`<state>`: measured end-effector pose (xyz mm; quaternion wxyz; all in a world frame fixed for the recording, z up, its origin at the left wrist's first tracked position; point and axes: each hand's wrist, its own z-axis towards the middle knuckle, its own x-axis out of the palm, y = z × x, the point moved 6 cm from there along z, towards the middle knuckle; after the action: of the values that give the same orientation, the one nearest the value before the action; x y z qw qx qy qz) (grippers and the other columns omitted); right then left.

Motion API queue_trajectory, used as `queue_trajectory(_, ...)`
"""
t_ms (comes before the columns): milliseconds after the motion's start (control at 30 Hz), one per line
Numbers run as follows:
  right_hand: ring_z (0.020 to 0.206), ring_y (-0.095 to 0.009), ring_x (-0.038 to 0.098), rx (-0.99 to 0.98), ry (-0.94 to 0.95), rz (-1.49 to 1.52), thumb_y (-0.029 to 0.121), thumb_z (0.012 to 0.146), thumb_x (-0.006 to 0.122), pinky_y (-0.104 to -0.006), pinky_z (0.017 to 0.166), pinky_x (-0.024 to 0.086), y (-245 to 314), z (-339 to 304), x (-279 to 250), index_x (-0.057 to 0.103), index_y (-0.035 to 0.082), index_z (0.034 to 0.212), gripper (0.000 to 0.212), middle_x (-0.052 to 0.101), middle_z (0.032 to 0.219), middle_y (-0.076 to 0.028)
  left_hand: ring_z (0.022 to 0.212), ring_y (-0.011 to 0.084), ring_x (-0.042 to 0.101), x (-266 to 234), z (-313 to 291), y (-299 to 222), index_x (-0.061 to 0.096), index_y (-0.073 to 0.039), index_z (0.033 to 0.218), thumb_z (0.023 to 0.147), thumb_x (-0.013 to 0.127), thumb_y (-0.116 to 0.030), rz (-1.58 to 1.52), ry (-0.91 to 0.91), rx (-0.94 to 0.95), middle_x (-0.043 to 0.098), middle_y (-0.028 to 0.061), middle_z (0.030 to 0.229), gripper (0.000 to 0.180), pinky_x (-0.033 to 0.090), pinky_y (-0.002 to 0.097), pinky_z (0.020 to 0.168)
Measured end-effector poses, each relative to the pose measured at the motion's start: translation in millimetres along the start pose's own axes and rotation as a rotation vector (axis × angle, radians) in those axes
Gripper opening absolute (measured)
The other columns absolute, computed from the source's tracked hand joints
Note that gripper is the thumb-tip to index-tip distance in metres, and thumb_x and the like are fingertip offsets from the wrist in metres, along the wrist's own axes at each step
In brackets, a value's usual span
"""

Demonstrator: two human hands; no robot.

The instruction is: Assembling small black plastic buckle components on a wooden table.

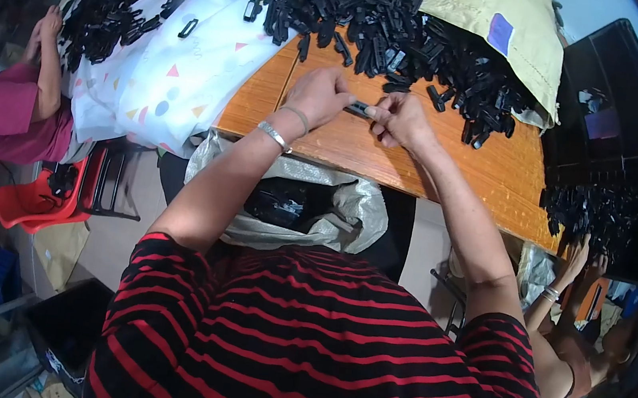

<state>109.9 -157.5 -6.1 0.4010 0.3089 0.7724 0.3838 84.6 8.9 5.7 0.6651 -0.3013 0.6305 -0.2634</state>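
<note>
Between my two hands, just above the wooden table [327, 140], is a small, narrow black plastic piece [358, 108]. My left hand [318, 101] pinches its left end, and a metal bracelet circles that wrist. The fingers of my right hand [403, 121] close on the other end. Beyond my hands lies a big heap of similar black plastic pieces [373, 33], with a few loose ones at its near edge. What exactly the held piece is, I cannot make out.
Below the table edge, an open woven sack [369, 218] with dark contents sits against me. A white patterned sheet [164, 90] covers the table's left part. A yellowish sack [528, 45] lies at the far right. Other people work at left and right; a red chair [36, 202] stands left.
</note>
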Motion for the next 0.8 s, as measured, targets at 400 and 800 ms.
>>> queue_trajectory(400,0.059,-0.01,0.058,-0.234,-0.163,0.647,0.019,0.094,0.054,-0.0237,0.05,0.048,29.3,-13.3,15.8,0.057,0.0,0.093,0.019,0.063,0.078,-0.008,0.084,0.0134,0.058,-30.7,-75.6,-71.6,0.057,0.002,0.096,0.082,0.063,0.0,-0.5,-0.231,0.309,0.053,0.0076,0.101,0.016,0.051,0.0234,0.07)
queue_trajectory(800,0.047,-0.008,0.053,-0.333,-0.504,0.74,0.017,0.095,0.052,-0.0223,0.044,0.045,38.2,-9.5,-5.7,0.055,0.002,0.096,0.015,0.061,0.074,-0.005,0.085,0.0287,0.057,2.6,-101.8,-115.6,0.058,0.0,0.096,0.081,0.061,0.0,-0.203,-0.431,0.627,0.054,0.0152,0.098,0.015,0.049,0.0333,0.072)
